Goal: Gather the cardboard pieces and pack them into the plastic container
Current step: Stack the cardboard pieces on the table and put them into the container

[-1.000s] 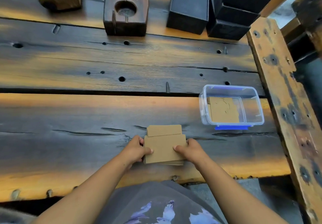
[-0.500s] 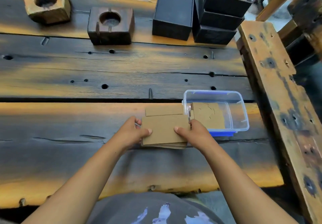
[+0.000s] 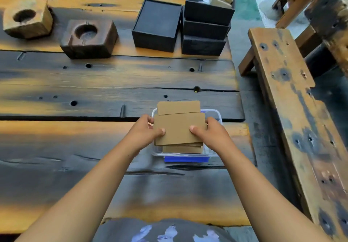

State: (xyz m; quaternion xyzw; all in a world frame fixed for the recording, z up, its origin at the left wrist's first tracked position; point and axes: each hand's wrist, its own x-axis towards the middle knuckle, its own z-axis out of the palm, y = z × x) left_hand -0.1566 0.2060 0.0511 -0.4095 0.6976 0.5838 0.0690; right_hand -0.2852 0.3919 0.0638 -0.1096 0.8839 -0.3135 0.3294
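Note:
A stack of brown cardboard pieces (image 3: 178,126) hangs directly over the clear plastic container (image 3: 218,114), which has a blue clip on its near side. My left hand (image 3: 145,130) grips the stack's left edge and my right hand (image 3: 207,131) grips its right edge, thumbs on top. The top pieces are slightly fanned out, one poking out toward the far side. The stack covers most of the container's inside; only its rim and near wall show.
Two wooden blocks with round holes (image 3: 88,38) sit at the back left of the wooden table (image 3: 75,147). Black boxes (image 3: 157,25), some stacked, stand at the back centre. A wooden bench (image 3: 293,110) runs along the right, across a gap.
Both hands have carried the cardboard stack from the table's near edge to the right and forward, until it is above the container. The camera view has shifted as well.

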